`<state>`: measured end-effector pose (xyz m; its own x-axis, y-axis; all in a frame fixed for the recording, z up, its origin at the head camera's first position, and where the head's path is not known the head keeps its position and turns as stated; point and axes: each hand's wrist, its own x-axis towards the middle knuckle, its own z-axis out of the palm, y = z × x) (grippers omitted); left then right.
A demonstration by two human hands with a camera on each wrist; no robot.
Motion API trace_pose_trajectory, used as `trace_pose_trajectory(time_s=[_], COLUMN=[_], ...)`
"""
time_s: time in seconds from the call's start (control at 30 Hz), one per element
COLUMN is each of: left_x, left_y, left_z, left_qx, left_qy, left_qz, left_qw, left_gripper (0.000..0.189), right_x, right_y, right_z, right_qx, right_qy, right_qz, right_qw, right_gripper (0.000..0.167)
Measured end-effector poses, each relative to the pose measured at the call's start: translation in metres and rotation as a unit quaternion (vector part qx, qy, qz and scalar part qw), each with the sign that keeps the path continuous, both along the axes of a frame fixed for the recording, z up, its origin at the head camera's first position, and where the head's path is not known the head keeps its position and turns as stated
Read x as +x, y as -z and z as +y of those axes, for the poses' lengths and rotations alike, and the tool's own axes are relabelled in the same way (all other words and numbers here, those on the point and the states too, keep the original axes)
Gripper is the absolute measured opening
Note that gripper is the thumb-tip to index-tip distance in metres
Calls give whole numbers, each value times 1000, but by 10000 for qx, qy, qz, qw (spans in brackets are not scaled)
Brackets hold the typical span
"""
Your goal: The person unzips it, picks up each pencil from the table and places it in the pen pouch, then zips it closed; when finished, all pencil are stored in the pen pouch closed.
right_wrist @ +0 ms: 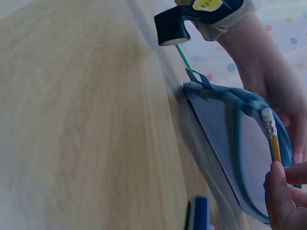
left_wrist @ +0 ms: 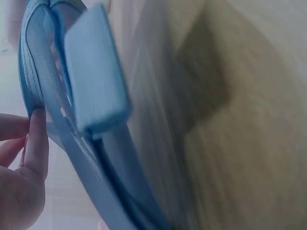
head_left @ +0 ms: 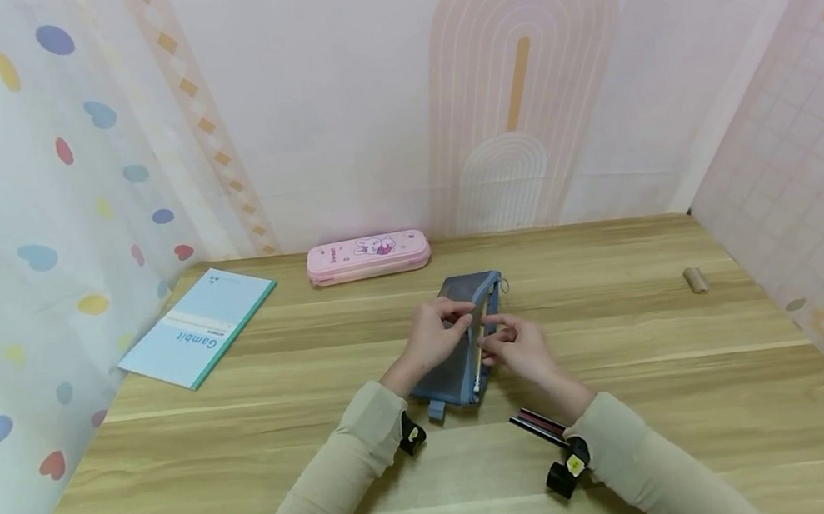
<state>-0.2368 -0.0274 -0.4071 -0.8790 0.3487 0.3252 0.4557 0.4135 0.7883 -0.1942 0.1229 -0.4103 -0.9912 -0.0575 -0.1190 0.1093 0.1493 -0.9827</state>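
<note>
A blue-grey mesh zip pouch (head_left: 445,369) lies on the table with its zipper side gaping toward the right. My left hand (head_left: 435,335) pinches the zipper edge of the pouch between thumb and fingers. In the pouch's opening is a yellow pencil (right_wrist: 275,146) with a white eraser end. Thumb and fingers of my right hand (head_left: 526,351) pinch this pencil; in the right wrist view its eraser end points up past the zipper edge. A blue fabric tab (left_wrist: 96,72) on the pouch's end hangs close to the left wrist camera.
Dark pens (head_left: 541,426) lie on the table beside my right wrist. A pink pencil case (head_left: 368,257) stands by the back wall, and a light-blue notebook (head_left: 200,325) lies at the left. At the far right is a small brown cylinder (head_left: 696,280).
</note>
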Motion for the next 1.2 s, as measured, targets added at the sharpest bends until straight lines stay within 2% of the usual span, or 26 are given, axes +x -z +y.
trace_pose_trajectory(time_s=[0.2, 0.4, 0.53, 0.6, 0.73, 0.9, 1.07, 1.2], left_x=[1, 1, 3, 3, 3, 1, 0, 2], left_y=[-1, -1, 0, 0, 0, -2, -3, -2], left_z=[0, -1, -2, -2, -1, -3, -5, -7], left_qx=[29, 59, 89, 58, 14, 67, -7, -9], left_qy=[-21, 73, 48, 84, 188, 155, 198, 237], left_qz=[-127, -338, -452, -435, -322, -276, -261, -341], left_qw=[9999, 9994, 9989, 9990, 9993, 9995, 9995, 9991], left_gripper=[19, 21, 21, 21, 21, 20, 21, 21], right_x=[-1, 4, 14, 23, 45, 71, 90, 102], right_y=[5, 7, 4, 1, -7, -12, -13, -10], right_z=[-7, -4, 6, 14, 34, 62, 95, 115], right_qx=[93, 307, 576, 891, 1456, 2124, 3059, 3439], right_qy=[23, -237, -631, -999, -1748, -2209, -2376, -2565], right_qz=[85, 199, 397, 665, 1199, 1534, 1535, 1150], right_qw=[9999, 9990, 9956, 9888, 9664, 9395, 9091, 8959], right_gripper=[38, 31, 28, 27, 23, 18, 21, 32])
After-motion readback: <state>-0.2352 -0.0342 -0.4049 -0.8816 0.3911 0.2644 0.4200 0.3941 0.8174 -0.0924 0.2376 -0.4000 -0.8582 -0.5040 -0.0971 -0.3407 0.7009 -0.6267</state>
